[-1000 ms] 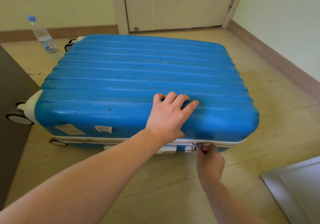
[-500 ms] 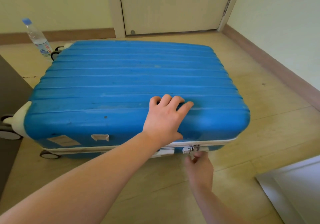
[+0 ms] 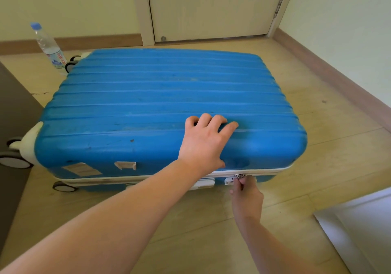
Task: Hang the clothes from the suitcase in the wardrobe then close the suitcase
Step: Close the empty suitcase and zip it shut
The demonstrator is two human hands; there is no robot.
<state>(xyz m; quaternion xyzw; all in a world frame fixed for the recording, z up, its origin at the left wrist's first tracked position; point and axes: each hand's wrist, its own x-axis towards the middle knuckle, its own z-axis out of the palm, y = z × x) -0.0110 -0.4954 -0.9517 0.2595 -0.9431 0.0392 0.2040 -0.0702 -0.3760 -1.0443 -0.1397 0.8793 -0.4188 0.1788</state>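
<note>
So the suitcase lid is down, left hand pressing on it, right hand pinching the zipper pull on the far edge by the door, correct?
Not quite. The head view shows the zipper pull on the suitcase edge nearest the person, not by the door. The left hand does press on the lid and the right hand pinches the pull.

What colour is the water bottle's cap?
Blue; the water bottle's cap shows best in the head view.

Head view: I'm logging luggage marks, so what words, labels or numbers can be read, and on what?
Nothing reads clearly.
Water bottle label: red and blue print, too blurred to read.
Sticker on the suitcase near side: faded, unreadable.
Zipper pull: too small to tell.
</note>
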